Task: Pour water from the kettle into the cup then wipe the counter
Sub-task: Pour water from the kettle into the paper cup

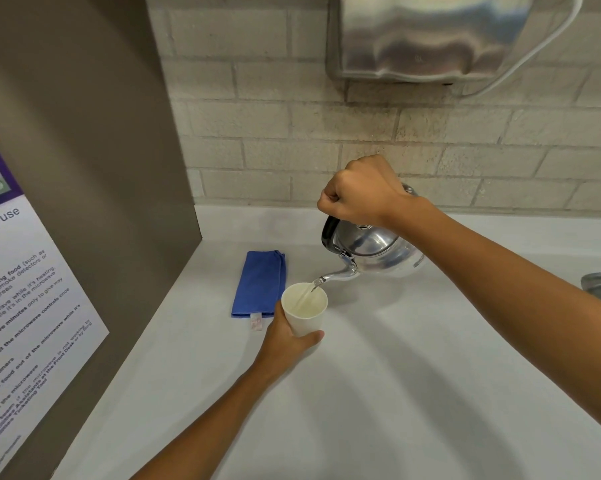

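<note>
Right now, from my head camera, I have the kettle point(372, 249) tipped toward 8 o'clock so its spout point(333, 276) hangs just over the cup point(304, 310), and a thin stream runs into it. My right hand point(359, 194) is a closed fist wrapped over the black handle point(328, 233) on top, knuckles up, forearm coming in from 4 o'clock; gripping from above lets me roll the wrist to control the flow. My left hand point(287, 336) curls around the cup's lower wall, thumb on the near side, steadying the light paper cup against the stream; whether it rests on the counter point(396, 393) I cannot tell. The folded blue cloth point(259, 284) lies flat at 10 o'clock of the cup, just beside it, within easy reach for wiping once the pouring is done, I judge
</note>
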Tool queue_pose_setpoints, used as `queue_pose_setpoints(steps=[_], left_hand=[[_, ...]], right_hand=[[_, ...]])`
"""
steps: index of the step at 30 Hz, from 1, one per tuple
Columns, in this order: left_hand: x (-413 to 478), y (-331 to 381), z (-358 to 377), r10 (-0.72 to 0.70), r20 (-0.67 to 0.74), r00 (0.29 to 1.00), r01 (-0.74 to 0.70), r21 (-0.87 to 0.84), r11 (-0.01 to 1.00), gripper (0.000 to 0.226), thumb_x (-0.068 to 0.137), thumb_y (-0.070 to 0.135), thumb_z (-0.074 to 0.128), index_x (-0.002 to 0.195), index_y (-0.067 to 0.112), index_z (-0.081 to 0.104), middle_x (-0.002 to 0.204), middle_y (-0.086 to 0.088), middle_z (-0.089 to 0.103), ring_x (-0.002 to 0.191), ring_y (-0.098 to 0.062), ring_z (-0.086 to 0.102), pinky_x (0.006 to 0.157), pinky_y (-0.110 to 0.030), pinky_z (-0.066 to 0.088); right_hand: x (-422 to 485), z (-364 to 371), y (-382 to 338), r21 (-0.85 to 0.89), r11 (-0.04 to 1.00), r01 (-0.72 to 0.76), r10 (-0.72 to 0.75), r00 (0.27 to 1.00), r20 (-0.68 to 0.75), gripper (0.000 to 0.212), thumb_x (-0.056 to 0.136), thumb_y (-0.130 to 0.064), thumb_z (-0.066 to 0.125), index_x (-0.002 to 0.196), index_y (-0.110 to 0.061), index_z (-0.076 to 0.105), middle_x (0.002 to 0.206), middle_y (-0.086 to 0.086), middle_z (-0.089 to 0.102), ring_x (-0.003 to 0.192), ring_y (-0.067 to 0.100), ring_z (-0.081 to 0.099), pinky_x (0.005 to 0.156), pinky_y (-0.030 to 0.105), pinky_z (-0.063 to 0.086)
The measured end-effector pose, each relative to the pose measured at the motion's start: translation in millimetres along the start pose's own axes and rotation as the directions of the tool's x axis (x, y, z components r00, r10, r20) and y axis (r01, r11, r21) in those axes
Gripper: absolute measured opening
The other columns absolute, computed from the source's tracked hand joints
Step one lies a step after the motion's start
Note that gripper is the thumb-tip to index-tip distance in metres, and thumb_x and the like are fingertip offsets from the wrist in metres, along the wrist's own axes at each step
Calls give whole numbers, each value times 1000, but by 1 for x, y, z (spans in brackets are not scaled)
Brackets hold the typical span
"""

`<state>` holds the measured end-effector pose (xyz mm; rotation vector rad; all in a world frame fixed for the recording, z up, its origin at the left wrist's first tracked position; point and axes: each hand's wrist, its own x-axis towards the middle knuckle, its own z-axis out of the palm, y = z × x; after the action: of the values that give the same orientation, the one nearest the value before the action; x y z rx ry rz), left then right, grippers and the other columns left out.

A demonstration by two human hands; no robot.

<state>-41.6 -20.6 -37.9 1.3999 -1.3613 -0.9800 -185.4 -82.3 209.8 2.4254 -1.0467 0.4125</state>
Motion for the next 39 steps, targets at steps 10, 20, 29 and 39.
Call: queue_pose_setpoints(steps=[10, 20, 29, 39], left_hand=[[-1, 1, -1, -1, 1, 1000, 1, -13, 1000, 80, 66, 18, 81, 123, 32, 26, 109, 16, 44, 96, -2, 49, 64, -3, 43], [-1, 1, 1, 1, -3, 1000, -1, -13, 1000, 80, 66, 17, 81, 123, 29, 26, 117, 6, 43, 105, -12, 45, 80, -19, 39], [1, 1, -1, -2, -22, 1000, 3, 27, 1000, 83, 63, 25, 83, 127, 28, 30, 114, 11, 45, 101, -7, 46, 68, -7, 39], [-1, 5, -5, 4, -31, 1000, -2, 63, 998, 84, 61, 25, 84, 128, 24, 34, 111, 14, 47, 102, -9, 47, 84, -22, 38]], right_hand=[[2, 0, -2, -14, 1000, 13, -14, 1000, -27, 43, 74, -16, 47, 41, -16, 19, 40, -3, 13, 44, 19, 15, 47, 21, 11], [3, -1, -2, -11, 999, 31, -31, 999, -30, 44, 75, -16, 46, 41, -17, 19, 40, -4, 13, 44, 17, 14, 47, 21, 11], [-3, 7, 1, 37, 999, -30, 31, 999, -21, 42, 76, -17, 47, 42, -17, 22, 39, -3, 17, 41, 15, 15, 46, 22, 12], [-9, 23, 16, 208, 966, -152, 163, 986, -41, 48, 76, -17, 52, 39, -19, 20, 37, -5, 17, 38, 12, 14, 45, 23, 14]])
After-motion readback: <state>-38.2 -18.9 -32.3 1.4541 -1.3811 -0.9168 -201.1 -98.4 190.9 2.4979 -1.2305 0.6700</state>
